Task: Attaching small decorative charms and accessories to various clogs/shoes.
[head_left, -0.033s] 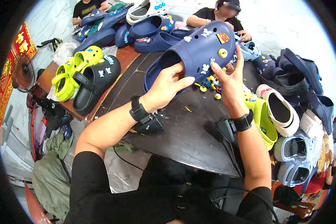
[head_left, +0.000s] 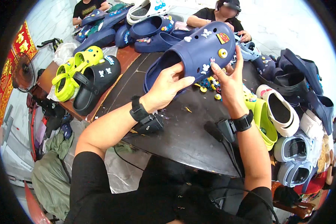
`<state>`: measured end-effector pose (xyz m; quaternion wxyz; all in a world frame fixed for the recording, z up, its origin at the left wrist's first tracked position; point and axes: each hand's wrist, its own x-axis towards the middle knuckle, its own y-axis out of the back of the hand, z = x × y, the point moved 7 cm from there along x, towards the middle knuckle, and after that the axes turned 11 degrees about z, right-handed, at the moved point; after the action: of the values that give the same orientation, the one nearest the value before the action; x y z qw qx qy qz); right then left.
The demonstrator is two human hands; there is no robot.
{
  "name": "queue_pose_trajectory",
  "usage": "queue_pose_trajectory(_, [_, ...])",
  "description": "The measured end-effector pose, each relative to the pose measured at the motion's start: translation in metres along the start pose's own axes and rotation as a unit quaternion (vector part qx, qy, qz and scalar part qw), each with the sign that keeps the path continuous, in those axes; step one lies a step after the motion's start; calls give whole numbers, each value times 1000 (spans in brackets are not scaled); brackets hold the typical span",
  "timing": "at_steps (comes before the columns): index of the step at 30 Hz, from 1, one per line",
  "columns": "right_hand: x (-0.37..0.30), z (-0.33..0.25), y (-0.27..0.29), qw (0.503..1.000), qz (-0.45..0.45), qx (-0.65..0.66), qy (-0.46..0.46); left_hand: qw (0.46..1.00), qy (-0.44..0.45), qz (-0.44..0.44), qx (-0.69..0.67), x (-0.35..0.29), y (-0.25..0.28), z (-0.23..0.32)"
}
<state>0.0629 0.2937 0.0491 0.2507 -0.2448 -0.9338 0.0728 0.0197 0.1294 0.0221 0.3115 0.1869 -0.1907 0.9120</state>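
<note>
A navy blue foam clog [head_left: 192, 48] is held up over the dark table, its toe toward the far right. Several charms sit on its upper, among them a red and yellow one [head_left: 223, 38], a round yellow one [head_left: 223, 53] and a white mouse-shaped one [head_left: 205, 68]. My left hand [head_left: 170, 83] grips the clog at its foot opening, fingers inside and thumb outside. My right hand [head_left: 229, 76] is closed on the near side of the toe, its thumb at a small pinkish charm [head_left: 212, 60]. Beneath the clog lies a pile of loose colourful charms [head_left: 211, 84].
Navy clogs [head_left: 149, 27] are heaped at the far left. Yellow-green clogs [head_left: 87, 56] and a black clog [head_left: 97, 84] stand on the left. Along the table's [head_left: 168, 143] right side are a lime clog [head_left: 263, 121], a white clog [head_left: 282, 112] and light blue clogs [head_left: 293, 147]. Two people sit across.
</note>
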Motion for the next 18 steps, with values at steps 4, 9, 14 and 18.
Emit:
queue_pose_trajectory(4, [-2, 12, -4, 998, -40, 31, -23, 997, 3, 31, -77, 6, 6, -4])
queue_pose_trajectory(9, [-15, 27, -13, 991, -108, -38, -69, 989, -14, 55, -138, 14, 15, 4])
queue_pose_trajectory(14, [-41, 53, -35, 939, -273, -153, -142, 982, -24, 53, -177, 15, 20, 9])
queue_pose_trajectory(18, [-51, 48, -49, 946, -270, -134, -117, 978, -12, 17, -206, 5, 10, 11])
